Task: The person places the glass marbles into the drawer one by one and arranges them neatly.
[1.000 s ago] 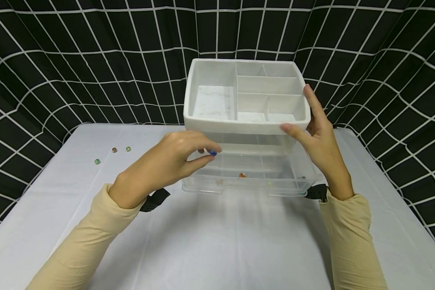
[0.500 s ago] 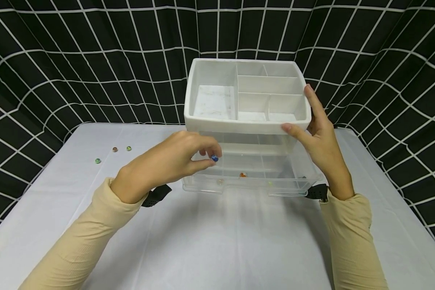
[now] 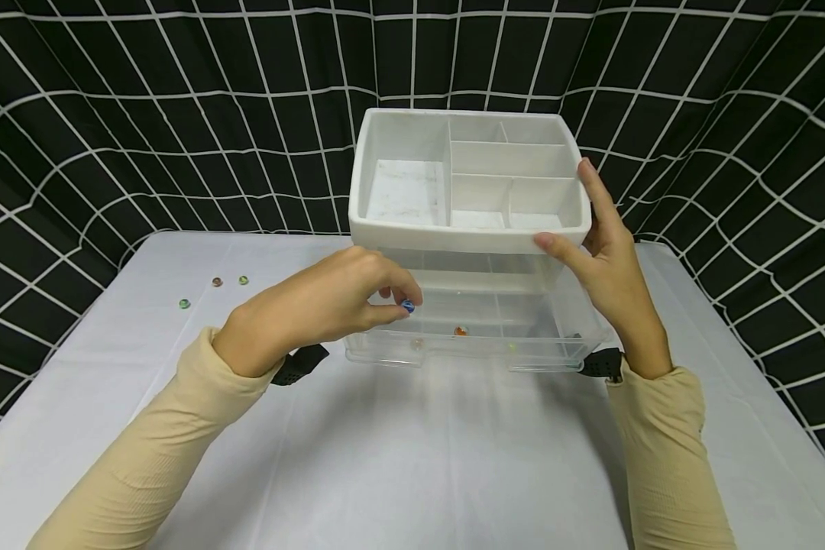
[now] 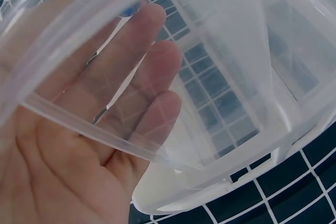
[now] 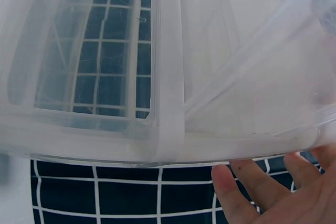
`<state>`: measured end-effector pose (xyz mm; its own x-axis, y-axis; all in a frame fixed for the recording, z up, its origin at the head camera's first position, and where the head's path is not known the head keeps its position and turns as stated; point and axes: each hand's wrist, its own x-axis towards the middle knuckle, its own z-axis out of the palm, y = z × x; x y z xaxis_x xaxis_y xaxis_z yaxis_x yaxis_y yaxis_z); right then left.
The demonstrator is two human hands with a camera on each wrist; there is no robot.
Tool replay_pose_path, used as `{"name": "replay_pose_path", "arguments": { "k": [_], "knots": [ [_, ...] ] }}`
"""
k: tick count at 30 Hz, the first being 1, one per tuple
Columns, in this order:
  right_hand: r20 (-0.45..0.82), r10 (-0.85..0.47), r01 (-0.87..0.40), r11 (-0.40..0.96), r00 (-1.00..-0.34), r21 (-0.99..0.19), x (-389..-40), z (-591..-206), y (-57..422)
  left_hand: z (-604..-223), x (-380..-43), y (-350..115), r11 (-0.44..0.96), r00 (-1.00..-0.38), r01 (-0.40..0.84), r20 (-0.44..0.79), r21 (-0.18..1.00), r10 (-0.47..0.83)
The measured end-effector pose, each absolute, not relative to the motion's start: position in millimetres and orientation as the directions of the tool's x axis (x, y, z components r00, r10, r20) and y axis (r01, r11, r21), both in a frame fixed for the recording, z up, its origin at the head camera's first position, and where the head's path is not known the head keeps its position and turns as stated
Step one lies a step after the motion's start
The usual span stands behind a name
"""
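Between thumb and fingers, my left hand [image 3: 326,294] pinches a blue marble [image 3: 408,305] over the left part of a clear pulled-out drawer [image 3: 464,351]. An orange marble [image 3: 460,331] lies in that drawer, with a few fainter marbles along its front. My right hand [image 3: 612,267] holds the right side of a white desk organizer [image 3: 454,237], thumb on its front rim. Seen through clear plastic in the left wrist view, the left hand's [image 4: 105,87] outer fingers are spread. Fingers of the right hand [image 5: 283,192] touch the organizer's side in the right wrist view.
On the white-clothed table [image 3: 385,458], a green marble [image 3: 183,303], a brown marble [image 3: 216,282] and a yellow-green marble [image 3: 244,279] lie at the left. The organizer's top has several divided compartments. Black cloth with a white grid surrounds the table's back and sides.
My left hand has lowered slightly toward the drawer with the blue marble still pinched. The right hand and the organizer have stayed in place.
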<state>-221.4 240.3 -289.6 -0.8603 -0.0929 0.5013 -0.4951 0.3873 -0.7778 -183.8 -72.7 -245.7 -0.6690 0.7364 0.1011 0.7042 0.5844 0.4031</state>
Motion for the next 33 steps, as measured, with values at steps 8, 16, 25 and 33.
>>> {"name": "replay_pose_path", "arguments": {
  "k": [8, 16, 25, 33],
  "knots": [
    [0.509, -0.093, -0.504, 0.368, -0.856, -0.781, -221.4, -288.3, 240.3, -244.6, -183.6, -72.2, 0.598, -0.678, 0.696, 0.089, 0.398, 0.730],
    [0.501, -0.093, -0.497, 0.371, -0.861, -0.785, -221.7, -288.2, 240.0, -251.2, -177.8, -77.8, 0.566, -0.664, 0.740, 0.257, 0.364, 0.702],
    [0.491, -0.091, -0.486, 0.376, -0.866, -0.789, -221.4, -289.8, 240.1, -268.7, -178.4, -88.7, 0.458, -0.532, 0.842, 0.581, 0.285, 0.617],
    [0.493, -0.090, -0.490, 0.352, -0.866, -0.797, -221.2, -289.7, 240.4, -277.8, -178.5, -100.4, 0.446, -0.517, 0.843, 0.688, 0.303, 0.510]
  ]
}}
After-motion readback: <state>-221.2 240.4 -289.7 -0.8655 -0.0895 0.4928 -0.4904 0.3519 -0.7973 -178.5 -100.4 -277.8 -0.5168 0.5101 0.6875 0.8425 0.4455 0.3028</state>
